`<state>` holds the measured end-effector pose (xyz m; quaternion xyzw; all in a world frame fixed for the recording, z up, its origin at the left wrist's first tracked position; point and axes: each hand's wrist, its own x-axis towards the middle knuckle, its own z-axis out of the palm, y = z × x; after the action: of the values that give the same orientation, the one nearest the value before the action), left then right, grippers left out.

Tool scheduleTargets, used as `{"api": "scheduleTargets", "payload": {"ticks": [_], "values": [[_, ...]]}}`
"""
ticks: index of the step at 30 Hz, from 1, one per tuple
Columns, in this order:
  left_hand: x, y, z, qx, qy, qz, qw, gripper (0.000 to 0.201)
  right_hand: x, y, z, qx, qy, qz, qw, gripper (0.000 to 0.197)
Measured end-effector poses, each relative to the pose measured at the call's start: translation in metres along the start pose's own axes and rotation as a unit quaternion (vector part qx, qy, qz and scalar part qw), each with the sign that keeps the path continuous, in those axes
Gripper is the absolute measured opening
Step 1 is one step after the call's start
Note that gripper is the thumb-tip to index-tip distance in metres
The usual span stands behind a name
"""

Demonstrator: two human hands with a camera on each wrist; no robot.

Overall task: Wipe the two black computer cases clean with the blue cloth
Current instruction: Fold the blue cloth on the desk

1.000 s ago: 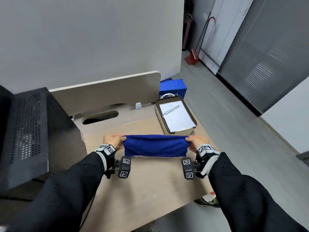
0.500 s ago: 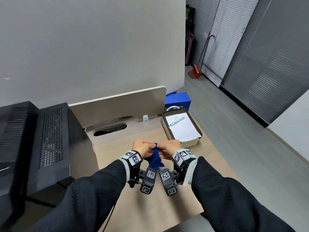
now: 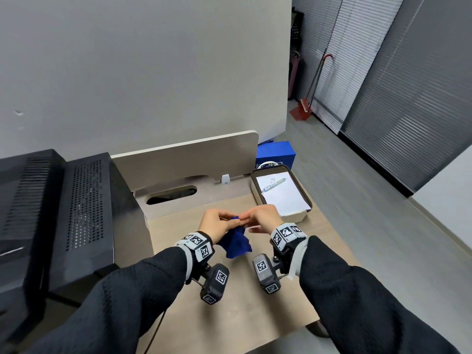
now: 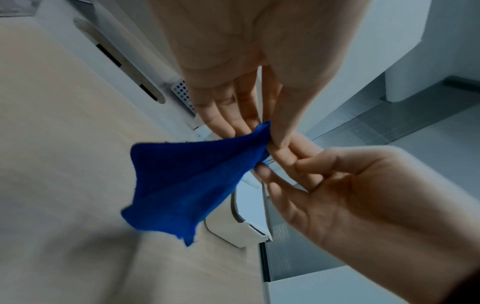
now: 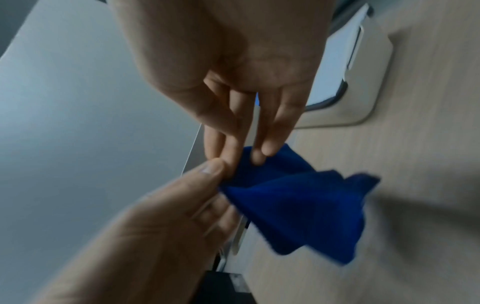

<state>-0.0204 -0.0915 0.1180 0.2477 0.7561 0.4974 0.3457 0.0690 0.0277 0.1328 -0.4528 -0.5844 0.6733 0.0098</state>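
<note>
Nearest the person, over the near half of the wooden desk (image 3: pixel 229 312), the two hands meet with the blue cloth (image 3: pixel 236 242) gathered between them and hanging down below the fingers, off the desk surface. The left hand (image 3: pixel 217 224) pinches the cloth's top corner between thumb and fingers, plainly so in the left wrist view. The right hand (image 3: pixel 260 217) has its fingers nearly straight at that same corner, fingertips touching the fabric – the right wrist picture is smeared, so whether it truly grips or only touches I cannot tell. Judging from this, the task is at its opening: the cloth is being bunched or handed into one hand, and no wiping shows on either case. Both remain to be done. Further out and to the left stand the two black computer cases (image 3: pixel 84 213) side by side, perforated panels up, well apart from the cloth – the nearer one sits just beside the left forearm. Beyond the hands lies a tray (image 3: pixel 305 198) with paper and a pen.
</note>
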Motion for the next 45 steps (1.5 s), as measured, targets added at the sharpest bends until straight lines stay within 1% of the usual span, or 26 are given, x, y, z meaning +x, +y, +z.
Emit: {"api": "scheduleTargets", "payload": {"ticks": [2,3,4,5,6,8,9,10,11,12,14,15,16,18,21,24,27,28,32,35,37,40,43,45], "values": [[0.0,0.008,0.0,-0.002,0.007,0.004,1.0,0.017,0.008,0.007,-0.007,-0.031,0.063,-0.07,0.995,0.034],[0.001,0.012,-0.002,-0.002,0.007,0.007,1.0,0.021,0.012,0.011,-0.011,-0.077,0.104,-0.115,0.985,0.031],[0.001,0.014,-0.006,0.0,0.005,0.013,1.0,0.024,0.013,0.015,-0.015,-0.132,0.125,-0.151,0.972,0.028],[0.001,0.017,-0.01,0.001,0.001,0.022,1.0,0.027,0.014,0.019,-0.019,-0.188,0.116,-0.173,0.96,0.031],[0.001,0.018,-0.014,0.001,-0.002,0.032,0.999,0.03,0.014,0.023,-0.024,-0.238,0.084,-0.186,0.95,0.043],[0.001,0.022,-0.022,0.006,-0.013,0.048,0.999,0.034,0.014,0.031,-0.03,-0.295,0.014,-0.194,0.936,0.066],[0.001,0.023,-0.026,0.011,-0.02,0.054,0.998,0.034,0.014,0.033,-0.03,-0.313,-0.008,-0.198,0.929,0.072],[0.001,0.024,-0.028,0.016,-0.026,0.061,0.998,0.034,0.016,0.037,-0.029,-0.321,-0.022,-0.207,0.924,0.073],[0.001,0.024,-0.03,0.022,-0.029,0.065,0.997,0.033,0.018,0.041,-0.028,-0.322,-0.025,-0.216,0.921,0.068],[0.001,0.023,-0.032,0.031,-0.027,0.067,0.997,0.034,0.021,0.045,-0.026,-0.317,-0.015,-0.224,0.921,0.056],[0.004,0.016,-0.036,0.055,0.003,0.06,0.997,0.035,0.024,0.045,-0.027,-0.306,0.034,-0.231,0.923,0.025],[0.007,0.011,-0.038,0.073,0.03,0.05,0.996,0.036,0.024,0.043,-0.03,-0.302,0.059,-0.234,0.922,0.018],[0.009,0.005,-0.041,0.097,0.058,0.037,0.993,0.036,0.024,0.041,-0.033,-0.298,0.076,-0.24,0.921,0.016],[0.012,-0.004,-0.044,0.136,0.089,0.012,0.987,0.033,0.021,0.033,-0.037,-0.298,0.104,-0.261,0.912,0.014],[0.012,-0.011,-0.042,0.164,0.096,-0.002,0.982,0.029,0.015,0.022,-0.04,-0.279,0.133,-0.307,0.9,0.011],[0.013,-0.014,-0.04,0.15,0.103,-0.007,0.983,0.031,0.013,0.016,-0.042,-0.278,0.111,-0.311,0.902,0.013],[0.014,-0.011,-0.038,0.113,0.11,-0.007,0.987,0.029,0.011,0.015,-0.045,-0.254,0.133,-0.315,0.905,0.023],[0.015,-0.011,-0.038,0.105,0.113,-0.005,0.988,0.029,0.008,0.015,-0.046,-0.261,0.134,-0.319,0.901,0.024],[0.015,-0.009,-0.039,0.083,0.125,-0.002,0.989,0.028,0.002,0.021,-0.048,-0.359,0.088,-0.355,0.859,0.022],[0.016,-0.009,-0.041,0.082,0.133,0.0,0.988,0.03,0.001,0.02,-0.052,-0.397,0.055,-0.334,0.853,0.016],[0.016,-0.007,-0.04,0.084,0.136,0.002,0.987,0.032,0.002,0.022,-0.055,-0.435,0.045,-0.336,0.834,0.015],[0.017,-0.006,-0.04,0.075,0.143,0.003,0.987,0.031,0.002,0.022,-0.054,-0.465,0.042,-0.362,0.807,0.018],[0.016,-0.005,-0.042,0.077,0.148,0.008,0.986,0.028,0.0,0.02,-0.052,-0.47,0.039,-0.374,0.799,0.027],[0.017,-0.004,-0.043,0.083,0.148,0.016,0.985,0.027,-0.002,0.019,-0.052,-0.489,0.021,-0.361,0.794,0.029]]}}
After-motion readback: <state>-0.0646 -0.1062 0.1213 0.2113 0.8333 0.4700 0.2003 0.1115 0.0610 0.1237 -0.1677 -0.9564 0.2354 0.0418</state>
